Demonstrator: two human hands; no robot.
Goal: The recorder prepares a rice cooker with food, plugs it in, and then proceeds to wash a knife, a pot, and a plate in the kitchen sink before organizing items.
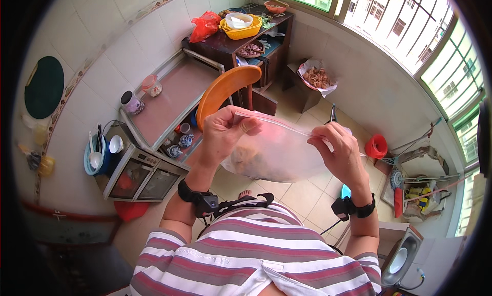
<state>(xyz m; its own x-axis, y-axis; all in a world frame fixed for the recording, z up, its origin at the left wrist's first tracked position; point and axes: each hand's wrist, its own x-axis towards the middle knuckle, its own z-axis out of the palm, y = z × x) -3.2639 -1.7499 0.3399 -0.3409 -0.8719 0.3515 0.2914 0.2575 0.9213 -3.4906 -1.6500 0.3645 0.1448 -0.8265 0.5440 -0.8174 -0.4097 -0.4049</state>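
A translucent plastic zip bag [284, 157] hangs between my two hands in front of my chest. My left hand [226, 132] pinches the left end of its zip edge between thumb and fingers. At the other end, my right hand [338, 150] grips the same edge. Something yellowish-brown lies low in the left part of the bag; what it is cannot be told through the cloudy plastic. Whether the zip is fully closed cannot be told. Both wrists wear black straps with small devices.
A wooden chair [226, 84] stands beyond my left hand, beside a glass-topped table [173, 100] with jars. Farther back, a dark cabinet [219, 44] holds baskets. A lined basket of brown food [317, 77] sits on a stool. A red bucket [376, 146] stands right; a sink [403, 257] is lower right.
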